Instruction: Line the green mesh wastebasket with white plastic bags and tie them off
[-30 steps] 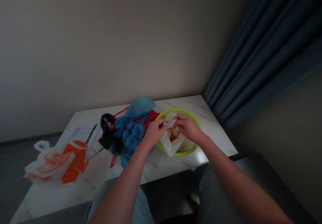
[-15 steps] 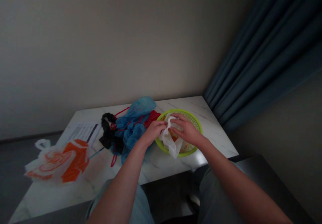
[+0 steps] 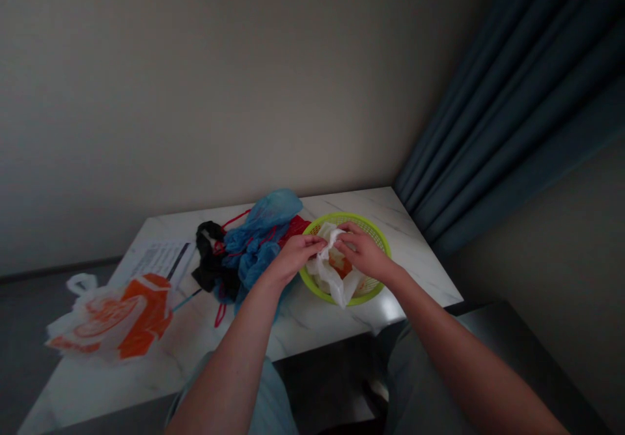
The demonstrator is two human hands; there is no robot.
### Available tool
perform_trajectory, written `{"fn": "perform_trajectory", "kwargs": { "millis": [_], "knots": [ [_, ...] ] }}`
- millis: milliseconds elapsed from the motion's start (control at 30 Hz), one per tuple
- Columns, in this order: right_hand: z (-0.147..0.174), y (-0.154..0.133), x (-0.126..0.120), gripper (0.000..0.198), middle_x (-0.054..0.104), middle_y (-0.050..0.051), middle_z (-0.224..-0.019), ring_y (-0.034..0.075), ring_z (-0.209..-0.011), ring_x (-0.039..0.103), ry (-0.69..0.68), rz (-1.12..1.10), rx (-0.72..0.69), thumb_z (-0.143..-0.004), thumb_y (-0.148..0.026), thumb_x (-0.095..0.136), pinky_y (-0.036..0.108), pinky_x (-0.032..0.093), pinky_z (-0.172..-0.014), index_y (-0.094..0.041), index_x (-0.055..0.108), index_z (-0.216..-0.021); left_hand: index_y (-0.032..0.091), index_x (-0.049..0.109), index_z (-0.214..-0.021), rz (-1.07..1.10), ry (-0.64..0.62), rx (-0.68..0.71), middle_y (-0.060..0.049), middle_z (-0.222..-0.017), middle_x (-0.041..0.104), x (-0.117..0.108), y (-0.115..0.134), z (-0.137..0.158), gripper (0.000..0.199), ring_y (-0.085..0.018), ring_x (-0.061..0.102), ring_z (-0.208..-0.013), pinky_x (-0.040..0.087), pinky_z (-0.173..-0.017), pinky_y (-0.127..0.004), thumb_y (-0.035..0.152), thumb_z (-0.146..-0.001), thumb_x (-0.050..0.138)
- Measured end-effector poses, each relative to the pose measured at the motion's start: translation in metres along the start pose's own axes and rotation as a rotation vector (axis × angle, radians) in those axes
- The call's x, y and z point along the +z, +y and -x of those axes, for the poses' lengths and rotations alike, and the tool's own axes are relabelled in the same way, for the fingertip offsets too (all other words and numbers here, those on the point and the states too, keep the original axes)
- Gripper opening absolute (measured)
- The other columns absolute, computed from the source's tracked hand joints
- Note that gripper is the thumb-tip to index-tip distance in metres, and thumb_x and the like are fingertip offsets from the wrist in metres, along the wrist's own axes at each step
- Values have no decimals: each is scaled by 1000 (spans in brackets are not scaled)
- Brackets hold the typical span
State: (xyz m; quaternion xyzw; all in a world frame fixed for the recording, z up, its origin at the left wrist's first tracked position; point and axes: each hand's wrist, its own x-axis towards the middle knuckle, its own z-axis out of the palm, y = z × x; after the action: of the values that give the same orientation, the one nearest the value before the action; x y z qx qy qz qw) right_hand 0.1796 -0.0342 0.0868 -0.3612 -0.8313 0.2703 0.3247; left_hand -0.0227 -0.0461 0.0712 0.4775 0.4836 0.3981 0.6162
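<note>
A white plastic bag (image 3: 336,283) with an orange patch lies crumpled in a lime-green plastic basket (image 3: 385,246). My left hand (image 3: 299,252) pinches the bag's gathered white top from the left. From the right, my right hand (image 3: 360,247) has its fingers closed on the same twisted part, close to the left fingertips. Just left of the basket is a heap of blue plastic bags (image 3: 261,252), with a red bag (image 3: 294,230) partly behind it and a black bag (image 3: 209,259) at its left side.
A white and orange plastic bag (image 3: 117,318) lies at the left end of the marble-patterned table (image 3: 195,357). Behind it are a printed sheet (image 3: 151,256) and a blue pen (image 3: 187,298). A wall backs the table; a dark blue curtain (image 3: 512,109) hangs at the right.
My fingers have shifted slightly on the bag's top, and the right fingers are more drawn in. More of the bag's orange patch shows below them. The basket has hardly moved.
</note>
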Motion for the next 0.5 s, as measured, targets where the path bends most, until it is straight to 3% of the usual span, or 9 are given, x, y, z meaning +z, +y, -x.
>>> {"fn": "perform_trajectory", "kwargs": {
  "millis": [100, 200, 400, 500],
  "knots": [
    [0, -2, -2, 26, 56, 9, -111, 23, -110, 56, 43, -38, -9, -96, -33, 51, 41, 43, -101, -22, 66, -78, 15, 74, -83, 57, 17, -13, -7, -77, 71, -2, -2, -2, 25, -16, 61, -64, 47, -60, -27, 37, -71, 77],
    [0, -2, -8, 28, 53, 9, -108, 24, -108, 54, 136, -70, 8, -96, -35, 51, 41, 43, -100, -21, 65, -76, 15, 73, -81, 63, 111, 24, -6, -76, 70, -10, -6, -6, 28, -15, 60, -64, 46, -59, -26, 40, -71, 76],
    [7, 7, -30, 34, 50, 7, -95, 23, -94, 52, 476, -67, 152, -91, -39, 55, 41, 44, -91, -20, 57, -62, 15, 70, -78, 131, 536, 156, -4, -73, 70, -25, -16, -19, 26, -15, 61, -63, 48, -63, -27, 40, -71, 73],
    [12, 20, -39, 33, 49, 6, -90, 22, -90, 51, 603, -110, 263, -87, -38, 56, 40, 45, -88, -21, 54, -59, 16, 68, -77, 132, 656, 176, -3, -69, 68, -21, -19, -24, 23, -14, 60, -60, 48, -61, -27, 39, -74, 70]
  ]
}}
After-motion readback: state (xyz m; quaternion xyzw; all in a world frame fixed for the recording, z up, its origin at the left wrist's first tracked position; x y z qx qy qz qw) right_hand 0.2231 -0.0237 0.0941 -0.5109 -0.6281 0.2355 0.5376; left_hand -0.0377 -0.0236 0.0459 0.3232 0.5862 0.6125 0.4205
